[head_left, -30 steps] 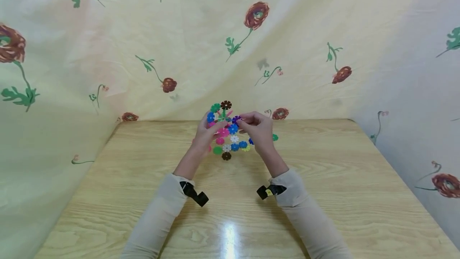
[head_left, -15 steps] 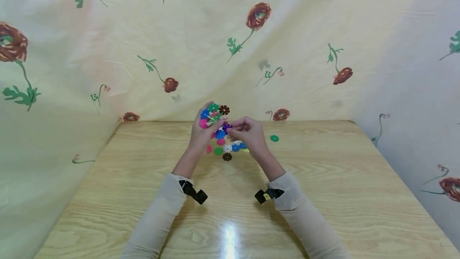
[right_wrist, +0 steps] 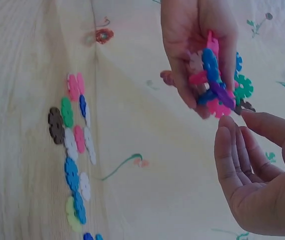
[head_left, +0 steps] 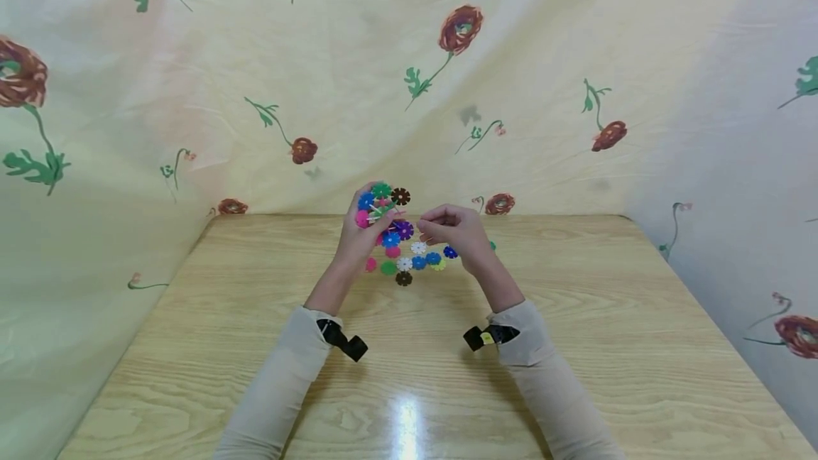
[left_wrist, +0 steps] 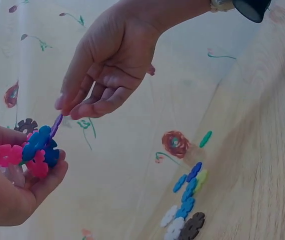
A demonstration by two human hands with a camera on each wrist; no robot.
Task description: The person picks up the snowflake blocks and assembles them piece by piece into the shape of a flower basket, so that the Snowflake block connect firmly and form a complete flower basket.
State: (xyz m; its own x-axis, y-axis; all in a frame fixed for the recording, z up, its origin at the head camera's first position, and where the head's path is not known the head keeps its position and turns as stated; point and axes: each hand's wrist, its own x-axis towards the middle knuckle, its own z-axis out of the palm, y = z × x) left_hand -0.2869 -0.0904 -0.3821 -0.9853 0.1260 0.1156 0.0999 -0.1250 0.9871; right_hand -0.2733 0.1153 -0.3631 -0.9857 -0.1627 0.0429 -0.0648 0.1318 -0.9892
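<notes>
A cluster of interlocking flower-shaped plastic discs sits in my left hand (head_left: pixel 353 238), gripped between thumb and fingers above the table. Pink, green, brown and blue discs (head_left: pixel 391 240) show in it. On its right side a purple disc (head_left: pixel 405 230) juts out, edge-on in the left wrist view. My right hand (head_left: pixel 465 234) hovers just right of that disc, fingertips apart from it, thumb and fingers slightly parted with nothing seen between them. In the right wrist view, the fingers of the left hand (right_wrist: pixel 180 37) hide part of the cluster.
Several loose discs lie on the wooden table (head_left: pixel 409 346) below the hands, among them a brown disc (head_left: pixel 403 279), a green disc (head_left: pixel 388 268) and a white disc (head_left: pixel 405 264). A flower-printed cloth (head_left: pixel 358 77) hangs behind the table's far edge.
The cluster has tilted and shifted left with my left hand. My right hand, earlier pinching the purple disc, has let go and drawn back right; the disc stays on the cluster.
</notes>
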